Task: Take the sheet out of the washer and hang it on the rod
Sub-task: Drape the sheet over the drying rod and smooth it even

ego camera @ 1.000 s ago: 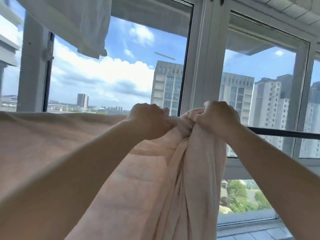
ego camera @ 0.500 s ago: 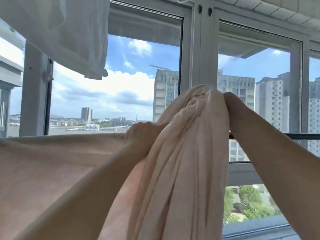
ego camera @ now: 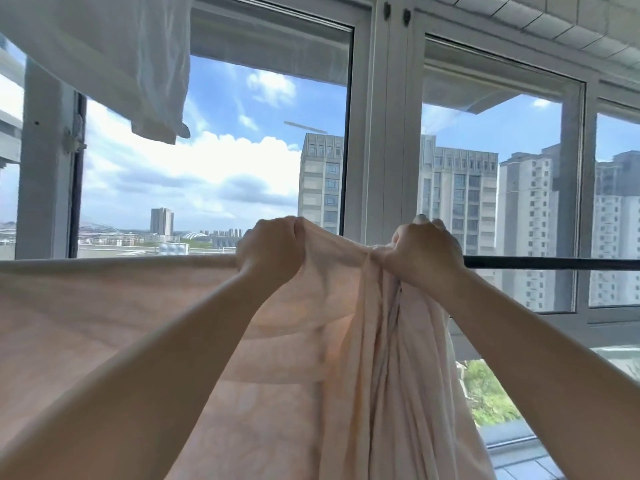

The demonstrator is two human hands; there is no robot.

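Since half a second ago, both hands are coming down, and the bunched fabric is now lying at rod height instead of rising above it. Large windows (ego camera: 214,168) are showing towers and clouds behind, and a white cloth (ego camera: 114,53) is hanging at upper left. Thin and soft, the pale pink sheet (ego camera: 138,323) is spreading smooth over the dark rod (ego camera: 554,263) on the left and falling in folds at the centre. The left hand (ego camera: 268,249) is clenching its top edge; the right hand (ego camera: 424,252) is gripping the gathered part.
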